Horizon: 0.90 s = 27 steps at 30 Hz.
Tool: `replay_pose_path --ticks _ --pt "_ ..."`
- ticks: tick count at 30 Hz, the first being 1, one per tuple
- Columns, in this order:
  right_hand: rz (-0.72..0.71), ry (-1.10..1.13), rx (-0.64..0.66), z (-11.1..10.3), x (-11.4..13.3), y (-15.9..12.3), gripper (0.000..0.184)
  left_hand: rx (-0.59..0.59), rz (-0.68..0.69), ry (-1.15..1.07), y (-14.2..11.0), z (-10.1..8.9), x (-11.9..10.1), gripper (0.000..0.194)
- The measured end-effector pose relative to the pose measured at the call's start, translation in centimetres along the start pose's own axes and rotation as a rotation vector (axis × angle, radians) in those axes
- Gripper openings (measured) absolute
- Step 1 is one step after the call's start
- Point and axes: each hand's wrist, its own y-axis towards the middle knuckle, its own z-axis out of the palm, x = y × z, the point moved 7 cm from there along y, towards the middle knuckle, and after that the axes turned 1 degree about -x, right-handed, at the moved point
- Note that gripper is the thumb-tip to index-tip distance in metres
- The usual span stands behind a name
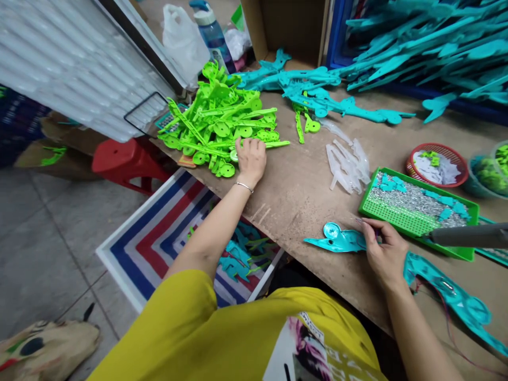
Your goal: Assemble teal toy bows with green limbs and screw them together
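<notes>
My left hand (252, 159) reaches to the front of a heap of bright green plastic parts (222, 114), its fingers curled over a green plastic part (275, 144) with a long arm. My right hand (384, 251) is beside a teal plastic part (335, 241) with a round disc, lying near the table's front edge. Thumb and forefinger are pinched together above that part's right end; what they hold, if anything, is too small to make out. Close to my right wrist is a longer teal plastic part (448, 288) with thin wires.
A green tray (391, 209) holds small metal pieces and teal bits, with a grey tool (472, 234) over it. Translucent pieces (349, 164), a red basket (410, 172) and teal parts (305, 90) lie beyond. An open drawer-like bin (138, 286) sits below the table edge.
</notes>
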Motion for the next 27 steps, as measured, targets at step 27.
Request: replay_pose_path --ticks 27 --pt "0.031 0.023 0.045 0.6 -1.1 -0.3 0.026 0.118 -0.166 -0.082 3.0 -3.2 4.5 0.011"
